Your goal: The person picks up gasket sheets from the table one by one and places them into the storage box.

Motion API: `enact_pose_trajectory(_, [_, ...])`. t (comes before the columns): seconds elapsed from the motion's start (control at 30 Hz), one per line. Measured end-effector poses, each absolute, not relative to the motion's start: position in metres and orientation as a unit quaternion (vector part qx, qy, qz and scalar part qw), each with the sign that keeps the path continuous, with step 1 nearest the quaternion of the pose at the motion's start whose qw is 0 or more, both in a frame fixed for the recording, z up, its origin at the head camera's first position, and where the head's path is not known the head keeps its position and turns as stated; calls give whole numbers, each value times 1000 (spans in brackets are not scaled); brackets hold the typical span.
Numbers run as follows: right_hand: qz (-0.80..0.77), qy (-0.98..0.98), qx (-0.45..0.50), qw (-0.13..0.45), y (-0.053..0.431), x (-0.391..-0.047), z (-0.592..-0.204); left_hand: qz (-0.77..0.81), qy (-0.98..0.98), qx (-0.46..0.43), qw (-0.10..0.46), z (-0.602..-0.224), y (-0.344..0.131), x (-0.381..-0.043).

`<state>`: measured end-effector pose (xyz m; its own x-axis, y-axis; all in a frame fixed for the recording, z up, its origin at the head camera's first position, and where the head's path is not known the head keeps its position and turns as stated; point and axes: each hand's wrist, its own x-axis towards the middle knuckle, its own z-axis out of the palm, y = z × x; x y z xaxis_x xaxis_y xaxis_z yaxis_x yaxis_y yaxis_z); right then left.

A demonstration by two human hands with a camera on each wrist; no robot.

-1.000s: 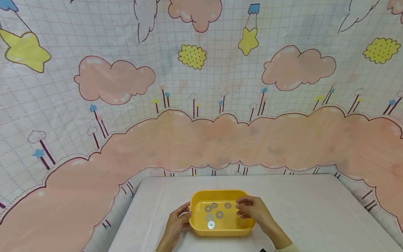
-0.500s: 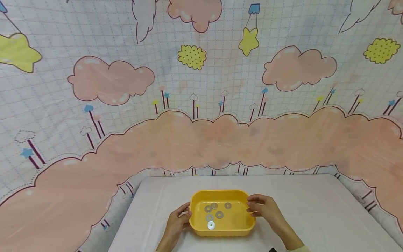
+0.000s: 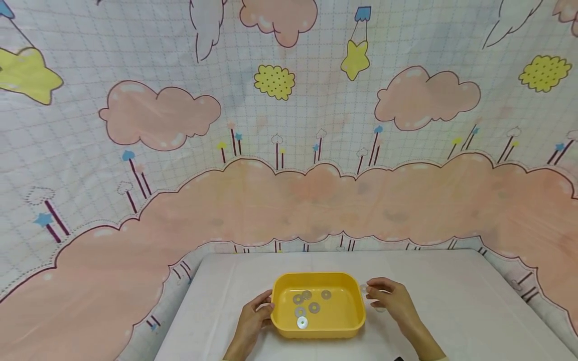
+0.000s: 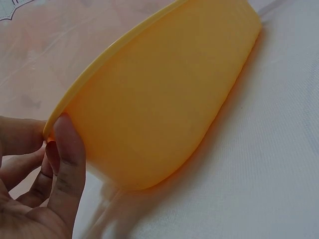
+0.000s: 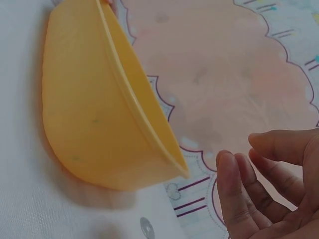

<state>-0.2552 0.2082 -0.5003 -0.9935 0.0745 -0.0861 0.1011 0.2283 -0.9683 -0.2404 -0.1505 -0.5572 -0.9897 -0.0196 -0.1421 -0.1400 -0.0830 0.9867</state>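
Washers lay in the yellow tray on the table, my left hand pinching its rim; my right hand, empty, fingers apart, could have knocked a loose washer away with a careless sweep.

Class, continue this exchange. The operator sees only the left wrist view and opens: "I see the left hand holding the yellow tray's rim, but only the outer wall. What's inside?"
Observer: Six flat rings lie inside the yellow tray.
Operator: And who is at the opposite end?
Observer: The right hand is beyond the tray's right side, not touching it.
Operator: Is anything lying outside the tray?
Observer: Yes, the right wrist view shows another ring on the white table.
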Motion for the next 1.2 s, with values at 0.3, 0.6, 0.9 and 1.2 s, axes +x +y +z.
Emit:
enact_pose_trajectory(0.3, [-601, 795, 79, -4, 221, -259, -506, 734, 675, -59, 39, -559, -150, -240])
enact_pose_trajectory(0.6, [-590, 803, 85, -13, 232, -266, -518, 737, 672, -60, 42, -561, -149, -239])
enact_pose_trajectory(0.9, [-542, 836, 86, -12, 242, -272, -529, 734, 675, -63, 43, -559, -149, -240])
enact_pose_trajectory(1.2, [-492, 867, 79, -17, 250, -277, -537, 733, 677, -56, 40, -556, -151, -243])
